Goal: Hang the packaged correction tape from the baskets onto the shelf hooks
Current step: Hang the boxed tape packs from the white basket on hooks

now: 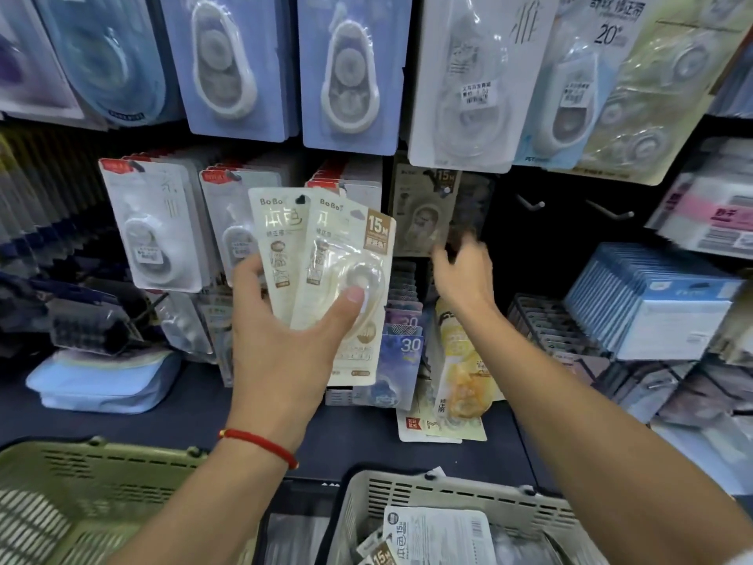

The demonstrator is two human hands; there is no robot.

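The display shelf (550, 222) fills the view; every position below is given relative to its occupied hook (447, 190), which sits in the dark bay right of centre and carries one hung correction tape pack (419, 214).

Below and left of that hook, at the bottom edge, stands the olive basket (81, 491). Directly below the hook stands the grey basket (407, 499), holding more packs (440, 536).

Left of the hook and slightly lower, the left hand (281, 340) grips a fan of cream correction tape packs (326, 271), thumb pressed on the front blister, fingers curled behind. A red cord bracelet (260, 444) circles that wrist.

Just below the hook, the right hand (464, 275) reaches to the lower edge of the hung pack. It is motion-blurred; whether it pinches the card or merely touches it cannot be determined.

Two bare hooks (533, 205) lie to the right of the occupied hook.

Procedure, as judged: seat the hung pack fully back on its prong, then transfer one pack at a time from the left hand. Align the punched hole with the prong tip before pushing. Keep printed faces forward.

Legible markings: "BoBo" and "15M" on the held packs; "15M" on the hung pack and on a pack in the grey basket; "30" on a blue pack (403, 360) below the hook; "20" on a card (611, 30) above and right.
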